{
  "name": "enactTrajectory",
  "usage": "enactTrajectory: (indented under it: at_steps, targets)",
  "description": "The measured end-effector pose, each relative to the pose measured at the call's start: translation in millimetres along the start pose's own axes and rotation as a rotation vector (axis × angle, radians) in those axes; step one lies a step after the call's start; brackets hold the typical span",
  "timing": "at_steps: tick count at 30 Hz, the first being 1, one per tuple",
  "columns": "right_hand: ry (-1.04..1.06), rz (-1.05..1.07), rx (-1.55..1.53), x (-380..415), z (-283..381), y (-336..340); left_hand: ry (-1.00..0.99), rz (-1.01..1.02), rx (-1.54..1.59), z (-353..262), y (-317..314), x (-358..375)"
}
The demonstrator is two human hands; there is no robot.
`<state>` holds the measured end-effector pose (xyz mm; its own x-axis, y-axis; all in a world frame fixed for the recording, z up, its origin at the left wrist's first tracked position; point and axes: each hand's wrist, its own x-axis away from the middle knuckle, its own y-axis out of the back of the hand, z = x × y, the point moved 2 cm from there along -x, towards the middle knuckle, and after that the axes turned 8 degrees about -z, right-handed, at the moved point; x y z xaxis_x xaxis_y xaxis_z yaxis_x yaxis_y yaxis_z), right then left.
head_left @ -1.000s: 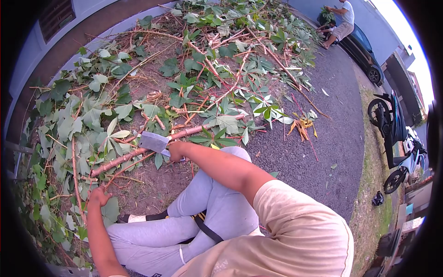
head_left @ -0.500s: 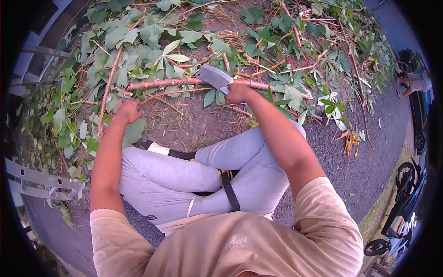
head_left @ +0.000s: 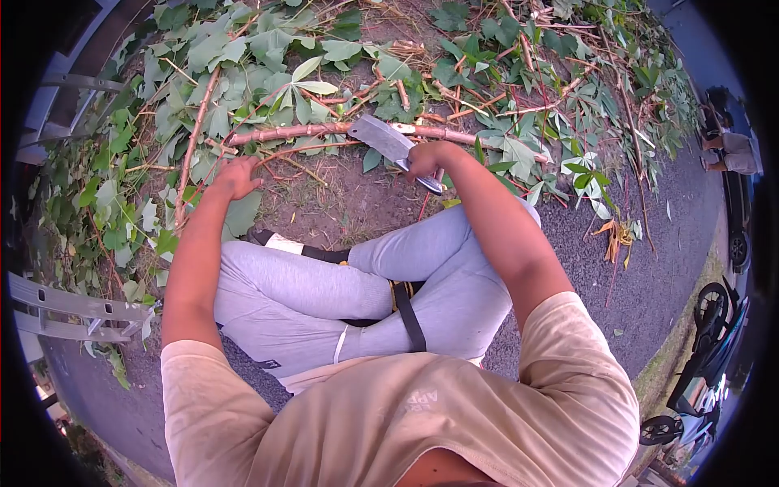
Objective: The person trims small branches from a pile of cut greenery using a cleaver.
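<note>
My right hand [head_left: 425, 161] is wrapped round the handle of a cleaver [head_left: 381, 140]. Its broad grey blade points up and left, overlapping a thick, peeled-looking branch [head_left: 300, 131] that lies across the ground in front of me. On the left, my left hand [head_left: 238, 178] rests low among leaves and twigs, thumb and fingers apart. Its fingertips are right at the end of a thin curved stem [head_left: 304, 148], just below the thick branch's left end. Another long branch [head_left: 197, 138] runs upright past the left hand.
Cut leafy stems [head_left: 284, 45] spread over the soil beyond the branch. My crossed legs [head_left: 308, 280] fill the near side. A metal ladder [head_left: 73, 307] is at the left. On the right lie asphalt [head_left: 649, 276], a parked motorcycle [head_left: 698, 357] and a person [head_left: 734, 152] farther off.
The cleaver has shifted slightly right and toward me relative to the thick branch, its handle now showing below my right hand. My left hand has edged forward toward the branch.
</note>
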<state>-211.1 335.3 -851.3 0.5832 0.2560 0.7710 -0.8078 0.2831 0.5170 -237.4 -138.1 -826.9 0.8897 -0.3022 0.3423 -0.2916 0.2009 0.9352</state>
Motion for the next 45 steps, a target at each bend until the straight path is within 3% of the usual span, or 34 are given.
enactTrajectory:
  at_steps: [6, 8, 9, 10, 12, 14, 16, 19, 20, 23, 25, 27, 29, 31, 34, 35, 36, 40, 43, 45]
  targets:
    - [0.044, 0.027, 0.120, -4, -5, 1, -0.056, -0.011, 0.267, -3, 2, -2]
    - [0.178, -0.061, 0.257, -13, -12, 6, -0.075, 0.001, 0.341, -6, 11, 0]
    - [0.177, -0.198, 0.185, -11, -15, 11, -0.024, -0.043, 0.383, -6, 18, 3]
    - [0.186, -0.194, 0.194, -11, -16, 18, 0.028, -0.089, 0.425, -4, 26, 7]
    - [0.082, -0.365, -0.353, 2, -13, 39, 0.048, -0.147, 0.378, 4, 41, 14]
    - [0.021, -0.451, -0.445, 7, -9, 43, 0.090, -0.490, 0.449, 10, 54, 21]
    - [0.080, -0.612, -0.796, 11, -11, 45, 0.172, -0.463, 0.382, 30, 51, 22]
    - [0.150, -0.744, -1.017, 20, -4, 54, 0.320, -0.549, 0.423, 43, 69, 40]
    - [0.169, -0.785, -1.163, 30, 2, 55, 0.319, -0.556, 0.424, 40, 69, 48]
    - [0.235, -0.830, -1.194, 54, 21, 50, 0.251, -0.618, 0.411, 43, 64, 59]
    - [0.305, -0.841, -1.321, 55, 30, 44, 0.239, -0.475, 0.374, 34, 57, 55]
    - [0.390, -0.869, -1.326, 60, 43, 37, 0.164, -0.136, 0.335, 35, 21, 26]
    - [0.453, -0.912, -1.262, 60, 51, 30, 0.103, -0.142, 0.409, 27, -21, 7]
    - [0.528, -0.889, -1.249, 59, 58, 25, 0.180, -0.036, 0.368, 8, -15, -4]
    - [0.517, -1.180, -0.776, 66, 72, 17, 0.104, -0.061, 0.367, -2, -19, -26]
    - [0.489, -1.189, -0.700, 69, 75, 14, 0.093, -0.031, 0.357, 4, -29, -21]
    - [0.531, -1.165, -0.678, 79, 80, 13, 0.101, -0.065, 0.431, 0, -19, -15]
    - [0.272, -0.864, -0.316, 26, 48, 6, 0.071, -0.132, 0.576, -7, 0, -5]
    - [0.251, -0.859, -0.208, 4, 31, -9, 0.009, -0.193, 0.537, -11, -21, -7]
    - [0.247, -0.855, -0.322, 27, 45, 7, 0.029, -0.218, 0.533, -15, -13, -9]
